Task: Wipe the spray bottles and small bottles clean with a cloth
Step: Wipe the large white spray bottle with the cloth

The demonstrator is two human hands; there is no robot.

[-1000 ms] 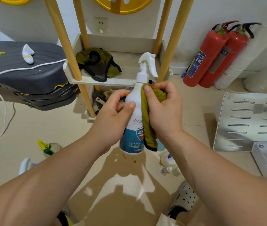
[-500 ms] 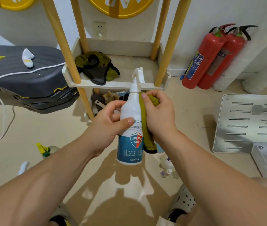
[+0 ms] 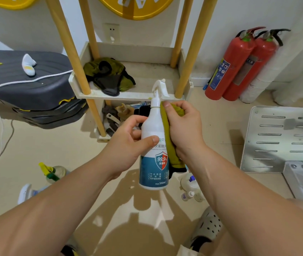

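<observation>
A white spray bottle (image 3: 153, 159) with a blue label is held upright in mid air above the floor. My left hand (image 3: 128, 145) grips its body, thumb across the front. My right hand (image 3: 182, 130) holds an olive cloth (image 3: 170, 145) against the bottle's right side and shoulder. The white trigger head points right, in front of the shelf edge. On the floor lie a bottle with a yellow-green sprayer (image 3: 52, 171), a white-headed sprayer (image 3: 27, 192), and small bottles (image 3: 189, 187) by my right forearm.
A low wooden-legged shelf (image 3: 134, 97) holds bundled olive cloths (image 3: 108, 76); tools sit under it. Two red fire extinguishers (image 3: 239, 65) stand at the wall. A metal slotted plate (image 3: 280, 139) lies right. A dark padded bench (image 3: 27, 84) with a white cord is left.
The bottle has been lowered and turned in my hands, so the label now faces me more fully. My right hand with the cloth stays on the bottle's upper right side.
</observation>
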